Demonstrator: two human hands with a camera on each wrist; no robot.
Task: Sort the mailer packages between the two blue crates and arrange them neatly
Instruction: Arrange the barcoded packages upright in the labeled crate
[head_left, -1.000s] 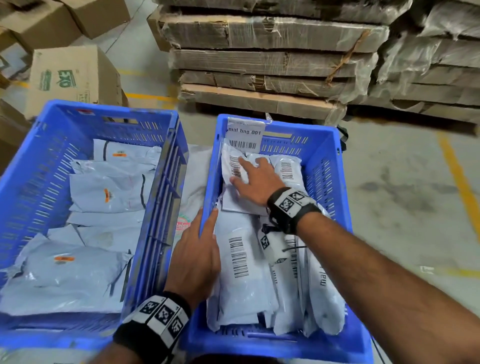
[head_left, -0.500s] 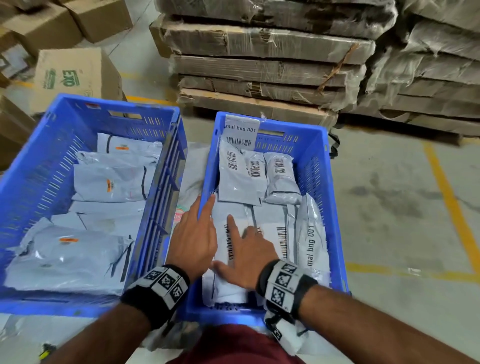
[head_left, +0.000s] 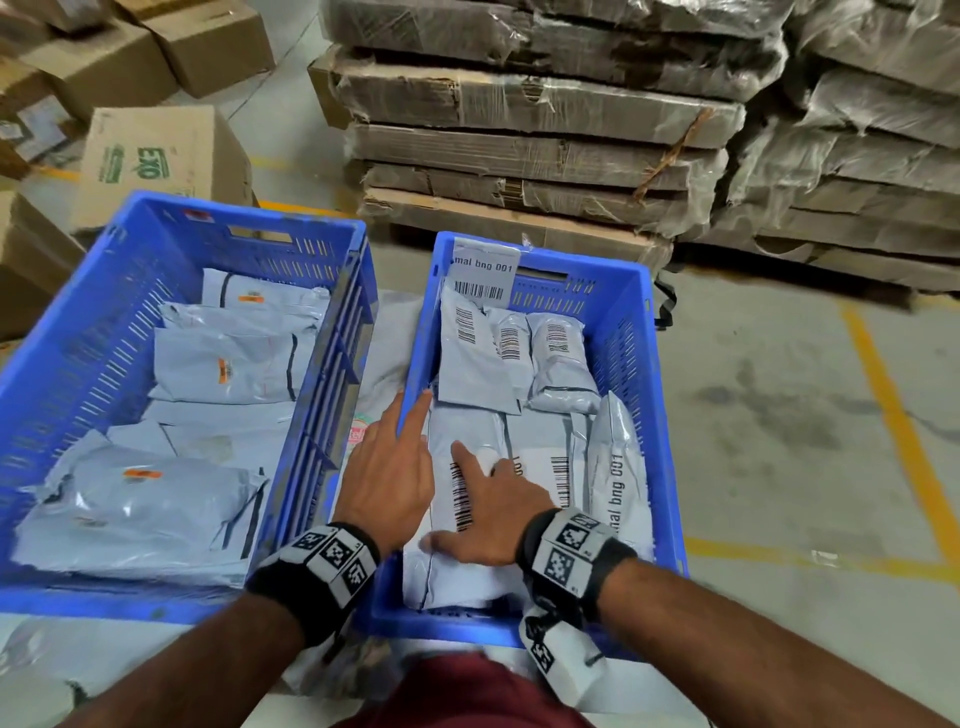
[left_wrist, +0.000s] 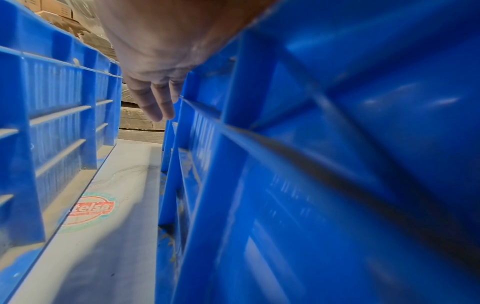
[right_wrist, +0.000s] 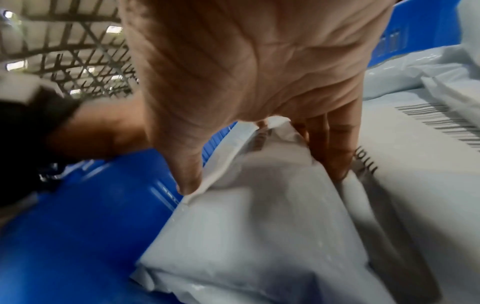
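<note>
Two blue crates sit side by side on the floor, and the right crate (head_left: 631, 332) serves as the landmark. Left of it, with a narrow gap between, stands the left crate (head_left: 104, 291), holding grey mailers with orange stickers (head_left: 228, 358) lying flat in loose overlapping layers. In that gap a pale bag (left_wrist: 109, 205) with a round red-and-green logo lies on the floor. The left hand (head_left: 387, 473) rests over the right crate's left wall; its forefinger points forward along the rim, and in the left wrist view the other fingers (left_wrist: 155, 102) hang straight down the wall's outer face, gripping nothing. Inside the right crate, against its near left corner, lies a barcoded mailer (head_left: 462, 447); the right hand (head_left: 493, 514) presses flat on it with spread, straight fingers — in the right wrist view the thumb (right_wrist: 187, 164) sits on the mailer's left edge and the fingertips (right_wrist: 335, 152) dip into the seam beside the next mailer. Further along, a mailer printed "mal bng 001" (head_left: 618, 467) stands on edge against the crate's right wall. Along the far end of the crate three smaller barcoded mailers (head_left: 519, 353) lie in a row, and a label (head_left: 483, 275) with the same wording hangs on the far wall. Beyond the right crate stacked, plastic-wrapped cardboard (head_left: 524, 130) rises — brown boxes (head_left: 156, 161) stand beyond the left one.
</note>
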